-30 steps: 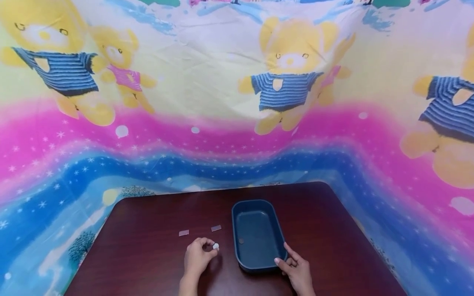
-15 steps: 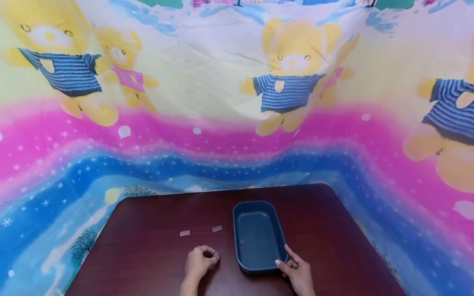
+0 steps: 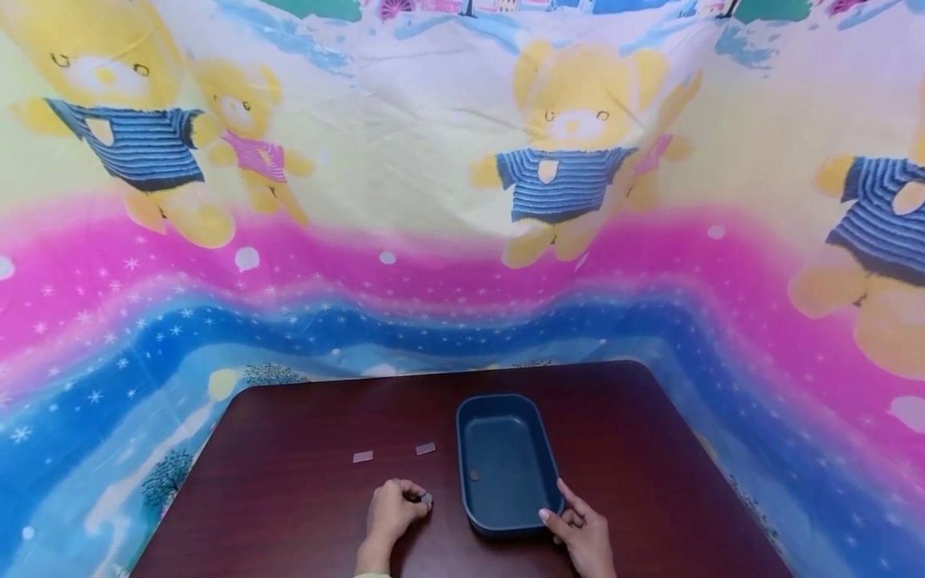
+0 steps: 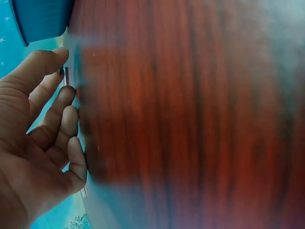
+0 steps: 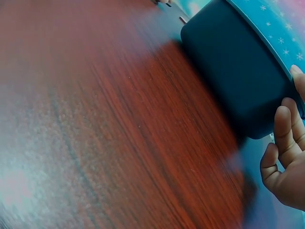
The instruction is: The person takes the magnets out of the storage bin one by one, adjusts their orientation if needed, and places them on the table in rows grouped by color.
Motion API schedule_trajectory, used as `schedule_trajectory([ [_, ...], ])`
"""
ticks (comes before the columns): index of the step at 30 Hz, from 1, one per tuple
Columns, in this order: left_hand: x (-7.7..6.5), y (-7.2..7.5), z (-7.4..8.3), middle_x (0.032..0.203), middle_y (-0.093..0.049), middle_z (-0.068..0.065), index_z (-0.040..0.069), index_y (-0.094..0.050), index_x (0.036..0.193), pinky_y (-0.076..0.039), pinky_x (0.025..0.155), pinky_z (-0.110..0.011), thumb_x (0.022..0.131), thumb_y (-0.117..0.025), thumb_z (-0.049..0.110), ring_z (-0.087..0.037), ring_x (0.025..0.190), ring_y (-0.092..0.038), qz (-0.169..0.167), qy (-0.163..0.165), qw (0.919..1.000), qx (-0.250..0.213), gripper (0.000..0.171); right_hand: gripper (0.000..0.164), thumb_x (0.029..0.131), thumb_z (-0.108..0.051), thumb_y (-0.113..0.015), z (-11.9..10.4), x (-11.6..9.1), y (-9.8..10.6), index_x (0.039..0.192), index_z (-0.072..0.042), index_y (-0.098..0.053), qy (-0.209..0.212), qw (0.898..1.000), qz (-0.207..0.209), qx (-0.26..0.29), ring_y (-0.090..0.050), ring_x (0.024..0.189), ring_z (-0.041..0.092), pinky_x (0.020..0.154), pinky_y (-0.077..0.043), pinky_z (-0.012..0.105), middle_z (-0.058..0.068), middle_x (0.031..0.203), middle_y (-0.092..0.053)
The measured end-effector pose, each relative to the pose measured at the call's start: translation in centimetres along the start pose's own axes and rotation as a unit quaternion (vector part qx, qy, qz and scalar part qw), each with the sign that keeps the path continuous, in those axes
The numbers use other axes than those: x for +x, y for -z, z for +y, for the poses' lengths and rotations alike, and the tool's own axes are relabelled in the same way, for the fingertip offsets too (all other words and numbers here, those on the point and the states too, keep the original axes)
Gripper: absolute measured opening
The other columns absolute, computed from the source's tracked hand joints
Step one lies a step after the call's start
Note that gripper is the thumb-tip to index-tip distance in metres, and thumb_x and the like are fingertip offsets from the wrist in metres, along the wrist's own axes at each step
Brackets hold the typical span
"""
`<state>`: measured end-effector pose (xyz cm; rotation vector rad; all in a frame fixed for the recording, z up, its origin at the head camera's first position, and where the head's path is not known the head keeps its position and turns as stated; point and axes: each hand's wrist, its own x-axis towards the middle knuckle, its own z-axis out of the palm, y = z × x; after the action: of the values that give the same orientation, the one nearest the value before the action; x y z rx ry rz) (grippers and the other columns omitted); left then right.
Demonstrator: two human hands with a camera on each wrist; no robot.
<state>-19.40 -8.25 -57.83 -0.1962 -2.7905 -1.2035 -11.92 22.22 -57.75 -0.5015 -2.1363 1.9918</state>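
My left hand (image 3: 393, 514) pinches a small round grey coin-like disc (image 3: 427, 499) between thumb and fingertips, low over the table left of a dark blue box. In the left wrist view, the thumb and index finger nearly meet, and the other fingers curl close to the tabletop. My right hand (image 3: 581, 534) grips the front right corner of the open rectangular box (image 3: 472, 518), thumb on its rim and fingers along the outer side. A similar small brownish disc (image 3: 474, 474) lies inside, near the left wall.
Two small, pale, flat rectangular pieces lie on the table behind the left hand: a left piece (image 3: 363, 457) and a right piece (image 3: 425, 449). The dark red-brown table (image 3: 303, 433) has rounded far corners. A cloth with printed bears (image 3: 405, 160) hangs behind it.
My left hand has lowered slightly toward the table, and the disc in it has turned from bright white to grey. My right hand keeps its hold on the box.
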Motion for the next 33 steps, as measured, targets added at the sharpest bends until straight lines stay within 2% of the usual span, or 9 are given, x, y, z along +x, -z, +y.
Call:
schedule_trajectory([
  [10,-0.1,-0.4,-0.1,0.07,-0.063,0.011,0.02,-0.072,0.074,-0.043,0.059,-0.028,0.059,-0.082,0.019,-0.005,0.065,-0.056,-0.006,0.002,0.9998,0.018,0.018,0.062,0.075,-0.011,-0.077,0.1,-0.3,0.0,0.132,-0.006,-0.052,0.011,1.0,0.001,0.006,-0.053,0.049,0.02,0.052,-0.048,0.031,0.006,0.055,-0.053],
  [19,0.2,-0.4,0.0,0.073,-0.064,0.01,0.018,-0.073,0.079,-0.044,0.06,-0.028,0.059,-0.083,0.02,-0.007,0.068,-0.058,-0.016,0.003,0.9999,-0.005,0.023,0.064,0.074,-0.014,-0.078,0.2,0.1,0.3,0.133,-0.011,-0.053,-0.001,1.0,-0.002,0.004,-0.053,0.05,0.019,0.055,-0.049,0.031,0.009,0.057,-0.054],
  [22,0.3,0.0,0.1,0.075,-0.064,0.007,0.015,-0.073,0.083,-0.045,0.062,-0.028,0.061,-0.083,0.018,-0.01,0.07,-0.059,-0.024,-0.003,0.9991,-0.034,0.025,0.065,0.075,-0.015,-0.078,-0.1,0.2,0.3,0.133,-0.011,-0.052,-0.004,1.0,-0.006,0.005,-0.053,0.051,0.02,0.055,-0.049,0.031,0.01,0.058,-0.055],
  [26,0.1,1.2,0.5,0.079,-0.065,0.001,0.009,-0.072,0.09,-0.046,0.063,-0.029,0.064,-0.083,0.017,-0.017,0.073,-0.06,-0.026,-0.011,0.9973,-0.068,0.029,0.064,0.075,-0.015,-0.078,-0.2,0.2,0.2,0.133,-0.012,-0.052,-0.003,1.0,-0.008,0.007,-0.053,0.051,0.021,0.054,-0.048,0.031,0.01,0.058,-0.055],
  [29,-0.1,2.0,0.6,0.081,-0.064,-0.002,0.008,-0.072,0.093,-0.045,0.062,-0.031,0.064,-0.083,0.017,-0.018,0.072,-0.059,-0.021,-0.015,0.9975,-0.066,0.032,0.063,0.075,-0.014,-0.078,-0.1,0.1,0.2,0.133,-0.012,-0.053,-0.001,1.0,-0.009,0.005,-0.053,0.051,0.02,0.054,-0.047,0.03,0.009,0.058,-0.055],
  [33,-0.2,2.2,0.5,0.082,-0.065,-0.002,0.008,-0.071,0.094,-0.045,0.064,-0.031,0.066,-0.083,0.018,-0.017,0.072,-0.059,-0.031,-0.02,0.9974,-0.062,0.032,0.063,0.075,-0.015,-0.077,0.0,0.0,0.1,0.133,-0.012,-0.052,-0.002,1.0,-0.009,0.002,-0.053,0.051,0.02,0.054,-0.047,0.03,0.009,0.058,-0.054],
])
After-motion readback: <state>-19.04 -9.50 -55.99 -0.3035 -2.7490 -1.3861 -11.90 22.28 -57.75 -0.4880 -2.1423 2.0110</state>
